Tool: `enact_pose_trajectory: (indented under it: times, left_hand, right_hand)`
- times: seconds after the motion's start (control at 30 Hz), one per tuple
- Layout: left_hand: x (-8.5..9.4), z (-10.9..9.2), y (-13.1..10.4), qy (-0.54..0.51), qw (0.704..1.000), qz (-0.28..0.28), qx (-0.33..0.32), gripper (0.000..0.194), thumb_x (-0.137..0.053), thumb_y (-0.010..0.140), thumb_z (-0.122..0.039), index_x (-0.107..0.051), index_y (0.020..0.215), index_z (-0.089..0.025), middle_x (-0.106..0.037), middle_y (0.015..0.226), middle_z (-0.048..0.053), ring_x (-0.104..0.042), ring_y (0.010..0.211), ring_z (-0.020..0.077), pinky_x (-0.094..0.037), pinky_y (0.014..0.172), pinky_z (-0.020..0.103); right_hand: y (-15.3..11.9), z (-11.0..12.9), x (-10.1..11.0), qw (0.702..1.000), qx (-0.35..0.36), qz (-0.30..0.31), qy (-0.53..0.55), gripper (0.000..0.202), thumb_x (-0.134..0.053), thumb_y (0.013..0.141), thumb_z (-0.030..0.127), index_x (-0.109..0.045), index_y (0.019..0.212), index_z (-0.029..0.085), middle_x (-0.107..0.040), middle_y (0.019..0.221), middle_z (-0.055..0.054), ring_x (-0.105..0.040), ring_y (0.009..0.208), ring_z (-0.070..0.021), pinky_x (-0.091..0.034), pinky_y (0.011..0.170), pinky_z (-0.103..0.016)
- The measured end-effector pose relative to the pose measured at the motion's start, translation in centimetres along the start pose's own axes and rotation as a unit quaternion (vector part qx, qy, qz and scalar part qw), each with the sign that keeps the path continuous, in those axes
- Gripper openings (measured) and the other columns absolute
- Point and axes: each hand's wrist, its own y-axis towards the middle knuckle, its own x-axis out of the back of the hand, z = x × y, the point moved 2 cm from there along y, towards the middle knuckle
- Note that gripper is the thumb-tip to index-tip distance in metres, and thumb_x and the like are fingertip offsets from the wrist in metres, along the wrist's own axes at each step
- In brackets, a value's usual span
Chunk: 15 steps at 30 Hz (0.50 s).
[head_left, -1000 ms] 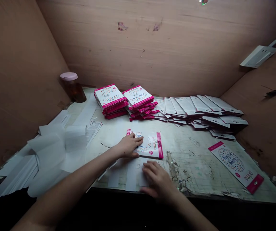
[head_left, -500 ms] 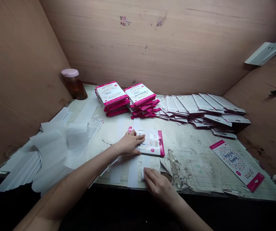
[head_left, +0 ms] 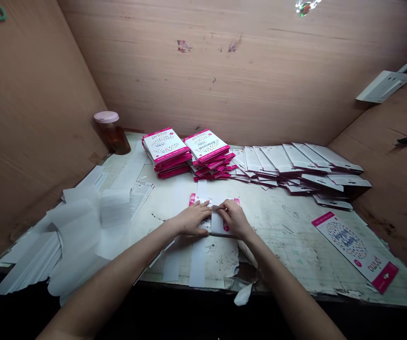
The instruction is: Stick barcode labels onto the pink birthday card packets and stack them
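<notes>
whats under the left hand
A pink-and-white packet; its pink end and some dotted print show beside the left hand. What the palm and fingers cover cannot be seen.

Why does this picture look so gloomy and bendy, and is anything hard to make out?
Head view: dim, uneven light, with the table paler and the space below its front edge nearly black. Head view: probably wide-lens stretching, as the jar seems to lean. Head view: fine print on the white packets is unreadable, and the right hand partly hides a white strip.
</notes>
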Motion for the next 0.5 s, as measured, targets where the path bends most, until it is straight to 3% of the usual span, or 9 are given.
enact_pose_trajectory:
  times: [0.27,0.4,0.5]
  left_hand:
    - [-0.1,0.0,-0.4,-0.074,0.995,-0.033,0.055,0.076,-0.079,0.068,-0.030,-0.038,0.129,-0.015,-0.057,0.129,0.017,-0.055,0.120,0.0325,-0.037,0.106,0.048]
    - [0.0,0.0,-0.3,-0.076,0.996,-0.023,0.039,0.077,-0.078,0.070,-0.032,-0.037,0.134,-0.016,-0.051,0.138,0.018,-0.046,0.129,0.0338,-0.034,0.108,0.049]
    - [0.0,0.0,-0.2,-0.049,0.999,-0.007,0.006,0.063,-0.076,0.073,-0.033,-0.049,0.128,-0.018,-0.046,0.144,0.016,-0.032,0.140,0.0348,-0.030,0.111,0.050]
  right_hand:
    - [-0.3,-2.9,-1.9,0.997,-0.068,-0.042,0.009,0.015,-0.063,0.081,0.022,-0.055,0.068,0.021,-0.055,0.080,-0.003,-0.051,0.082,-0.0200,-0.042,0.076,-0.033]
    - [-0.2,-3.3,-2.4,0.994,-0.091,-0.060,0.006,0.021,-0.069,0.077,0.026,-0.054,0.064,0.021,-0.054,0.080,-0.002,-0.051,0.081,-0.0203,-0.042,0.074,-0.033]
    - [0.0,-3.7,-2.7,0.992,-0.102,-0.079,0.000,0.023,-0.069,0.077,0.027,-0.052,0.062,0.021,-0.052,0.078,-0.002,-0.050,0.079,-0.0202,-0.043,0.073,-0.034]
